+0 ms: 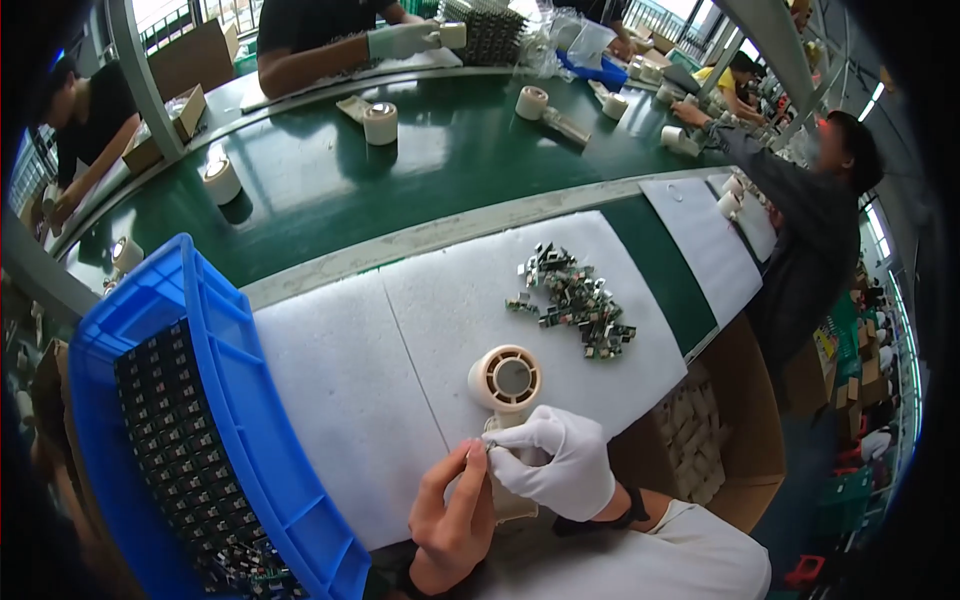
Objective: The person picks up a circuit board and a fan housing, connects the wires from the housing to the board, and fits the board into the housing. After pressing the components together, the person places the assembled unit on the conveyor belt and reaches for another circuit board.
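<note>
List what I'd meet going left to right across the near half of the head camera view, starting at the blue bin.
Blue bin, bare left hand, gloved right hand, cardboard box.

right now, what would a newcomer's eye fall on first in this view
Probably the bright blue bin at the left, with its dark rows of small parts. Next, the jumbled heap of little circuit boards stands out on the white sheet, right of centre. Nearer the wearer, the white-gloved right hand and bare left hand meet fingertip to fingertip just below a round cream housing.
</note>
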